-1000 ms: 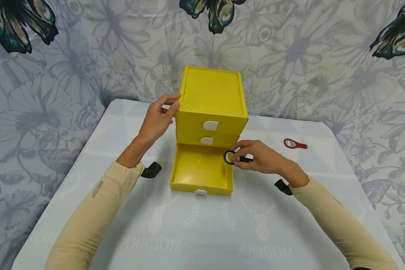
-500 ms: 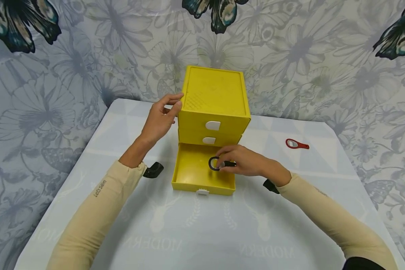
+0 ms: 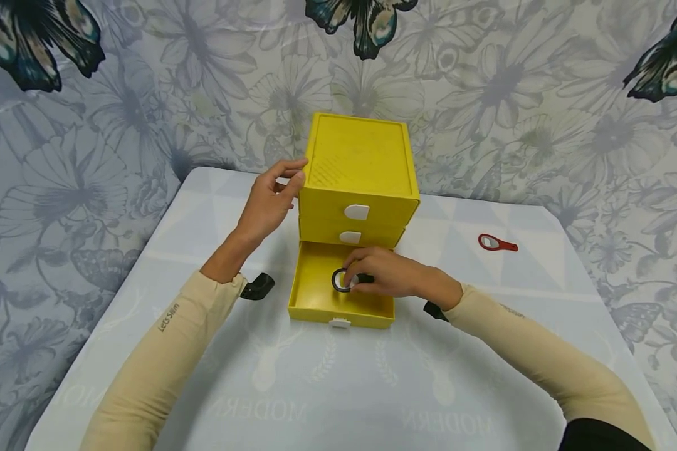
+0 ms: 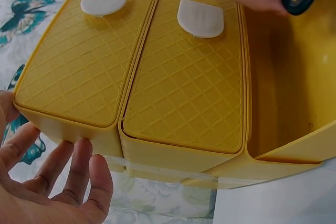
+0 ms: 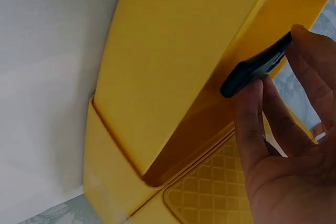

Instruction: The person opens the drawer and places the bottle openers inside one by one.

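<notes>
A yellow drawer unit (image 3: 363, 156) stands on the table with its bottom drawer (image 3: 310, 294) pulled out. My left hand (image 3: 266, 203) rests its fingertips on the unit's upper left side; in the left wrist view its fingers (image 4: 79, 171) lie loosely extended along that side wall. Over the pulled-out drawer, my right hand (image 3: 392, 272) pinches a black magnifying glass (image 3: 364, 278) between thumb and fingers. The right wrist view shows this magnifying glass (image 5: 252, 74) edge-on, tilted, inside the drawer's walls. Part of its handle is hidden by the hand.
A red magnifying glass (image 3: 498, 242) lies on the white table (image 3: 338, 388), right of the unit. Two upper drawers with white tabs (image 3: 356, 212) are closed. Behind the table rises a wall (image 3: 485, 125) with a flower and butterfly pattern.
My right hand has carried the black magnifying glass leftward and down, from the drawer's right edge to over its middle. My left hand stays at the unit's side.
</notes>
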Demonstrator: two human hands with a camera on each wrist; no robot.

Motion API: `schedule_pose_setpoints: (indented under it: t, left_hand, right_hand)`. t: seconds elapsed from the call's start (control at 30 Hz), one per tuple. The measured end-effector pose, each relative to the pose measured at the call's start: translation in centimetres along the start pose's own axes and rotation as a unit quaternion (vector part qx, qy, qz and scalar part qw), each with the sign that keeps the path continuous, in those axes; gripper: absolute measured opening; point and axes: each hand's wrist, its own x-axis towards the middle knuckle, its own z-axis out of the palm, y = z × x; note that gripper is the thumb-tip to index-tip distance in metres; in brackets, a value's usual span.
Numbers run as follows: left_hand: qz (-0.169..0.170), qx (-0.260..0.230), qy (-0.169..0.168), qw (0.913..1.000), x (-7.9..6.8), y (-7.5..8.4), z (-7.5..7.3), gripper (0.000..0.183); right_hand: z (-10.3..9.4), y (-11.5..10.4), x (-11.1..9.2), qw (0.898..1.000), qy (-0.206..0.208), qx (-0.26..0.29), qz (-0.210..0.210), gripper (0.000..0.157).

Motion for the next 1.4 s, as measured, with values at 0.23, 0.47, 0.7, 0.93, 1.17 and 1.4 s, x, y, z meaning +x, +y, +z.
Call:
schedule_pose_setpoints:
  t: [0.23, 0.47, 0.7, 0.93, 1.17, 1.4]
  left_hand:
    - [-0.001, -0.001, -0.003, 1.0, 0.1, 0.1, 0.2, 0.042]
    - [0.001, -0.002, 0.003, 1.0, 0.1, 0.2, 0.1, 0.04]
    - [-0.003, -0.005, 0.001, 1.0, 0.1, 0.3, 0.1, 0.04]
    - [-0.008, -0.007, 0.003, 0.9999, 0.0, 0.2, 0.1, 0.04]
    - [-0.001, -0.013, 0.0, 0.9999, 0.1, -0.1, 0.0, 0.039]
    - [-0.004, -0.006, 0.001, 1.0, 0.2, -0.1, 0.0, 0.04]
  right_hand:
    - [0.1, -0.2, 1.3, 1.0, -0.011, -0.01, -0.003, 0.013]
    - [0.3, -0.6, 3.0, 0.999, -0.035, -0.014, -0.008, 0.013]
    - [0.6, -1.1, 4.3, 0.998, -0.063, -0.016, 0.001, 0.013]
    - [1.0, -1.0, 5.3, 0.998, -0.059, -0.023, 0.006, 0.014]
    - [1.4, -1.1, 6.0, 0.998, -0.066, -0.024, -0.007, 0.012]
    - [1.5, -1.0, 6.2, 0.999, -0.051, -0.003, -0.014, 0.018]
